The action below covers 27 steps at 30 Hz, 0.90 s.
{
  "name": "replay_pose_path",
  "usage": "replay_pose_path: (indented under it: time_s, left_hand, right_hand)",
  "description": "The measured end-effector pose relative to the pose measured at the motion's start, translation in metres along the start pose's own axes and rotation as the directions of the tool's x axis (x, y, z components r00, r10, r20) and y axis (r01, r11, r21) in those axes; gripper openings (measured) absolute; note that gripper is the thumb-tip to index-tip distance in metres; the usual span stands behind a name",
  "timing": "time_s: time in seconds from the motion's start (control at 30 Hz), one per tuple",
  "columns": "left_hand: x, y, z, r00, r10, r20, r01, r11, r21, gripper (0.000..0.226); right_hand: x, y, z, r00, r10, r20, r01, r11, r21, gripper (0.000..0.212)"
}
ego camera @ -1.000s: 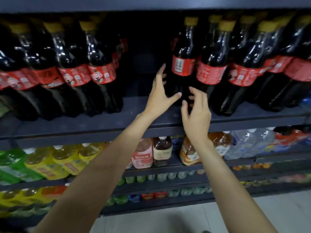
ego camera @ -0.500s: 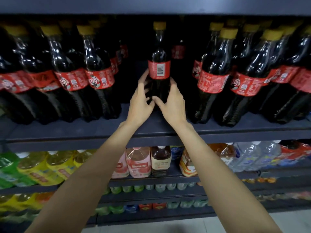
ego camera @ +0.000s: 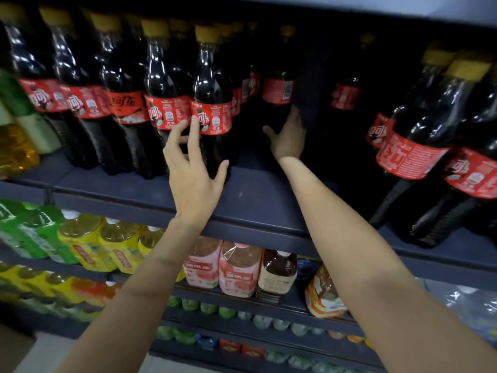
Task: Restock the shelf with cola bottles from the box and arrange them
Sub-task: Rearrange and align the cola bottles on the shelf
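Your left hand (ego camera: 195, 170) is open with fingers spread, fingertips against the label of the front cola bottle (ego camera: 212, 103) at the right end of the left row on the shelf (ego camera: 255, 200). Your right hand (ego camera: 289, 135) reaches deeper, fingers wrapped round the lower body of the rear bottle (ego camera: 278, 92) standing upright at the back of the gap.

two bare forearms come up from the bottom edge, with no sleeves, watch, bracelet or rings showing. the left hand (ego camera: 192, 173) and right hand (ego camera: 289, 137) are ungloved, slim, with long fingers; nails look short and unpainted, though motion blur softens them.
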State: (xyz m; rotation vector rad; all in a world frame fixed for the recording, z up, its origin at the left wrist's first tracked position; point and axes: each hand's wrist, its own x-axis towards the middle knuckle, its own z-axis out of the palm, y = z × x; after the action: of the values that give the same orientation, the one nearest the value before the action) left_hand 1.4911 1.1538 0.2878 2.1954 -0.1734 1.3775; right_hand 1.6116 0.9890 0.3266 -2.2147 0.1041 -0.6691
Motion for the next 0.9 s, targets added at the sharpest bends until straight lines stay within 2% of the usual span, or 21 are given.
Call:
replay_pose_path:
  time_s: [0.1, 0.33, 0.47, 0.53, 0.6, 0.63, 0.73, 0.8, 0.9]
  left_hand:
    - [-0.002, 0.001, 0.001, 1.0, -0.02, 0.022, 0.021, 1.0, -0.012, 0.076]
    - [-0.003, 0.002, 0.0, 1.0, 0.004, 0.018, -0.004, 1.0, 0.007, 0.073]
    - [-0.003, 0.004, 0.0, 1.0, 0.001, 0.024, -0.001, 1.0, 0.003, 0.075]
    - [-0.002, 0.005, 0.0, 1.0, 0.002, 0.013, -0.002, 1.0, -0.004, 0.075]
    - [-0.002, 0.005, 0.0, 1.0, 0.029, 0.0, -0.029, 1.0, -0.009, 0.074]
    - [-0.002, 0.005, 0.0, 0.999, 0.039, -0.003, -0.039, 0.999, -0.01, 0.073]
    - [-0.001, 0.005, 0.0, 0.999, 0.034, -0.005, -0.034, 0.999, -0.035, 0.072]
    - [0.0, 0.006, -0.001, 1.0, 0.017, -0.008, -0.018, 0.998, -0.053, 0.073]
    - [-0.001, 0.006, -0.002, 1.0, 0.021, -0.006, -0.022, 0.997, -0.076, 0.073]
  right_hand:
    - [0.008, -0.001, 0.01, 0.999, -0.01, -0.031, 0.011, 1.0, 0.026, 0.076]
    - [0.019, -0.009, 0.015, 1.0, 0.026, 0.012, -0.024, 0.995, -0.092, 0.077]
    - [0.008, -0.006, 0.009, 0.999, 0.0, 0.046, 0.001, 1.0, -0.021, 0.075]
    - [-0.001, 0.0, 0.001, 0.998, -0.056, -0.029, 0.054, 0.996, -0.07, 0.067]
    - [-0.013, 0.009, -0.012, 0.969, -0.129, -0.211, 0.082, 0.972, -0.218, 0.051]
    - [-0.017, 0.014, -0.019, 0.945, -0.144, -0.295, 0.073, 0.968, -0.24, 0.043]
    - [-0.025, 0.026, -0.036, 0.88, -0.086, -0.467, 0.007, 0.986, -0.169, 0.031]
    - [-0.023, 0.029, -0.041, 0.868, 0.03, -0.496, -0.1, 0.988, -0.116, 0.039]
    - [-0.013, 0.03, -0.044, 0.884, 0.162, -0.438, -0.224, 0.97, -0.094, 0.061]
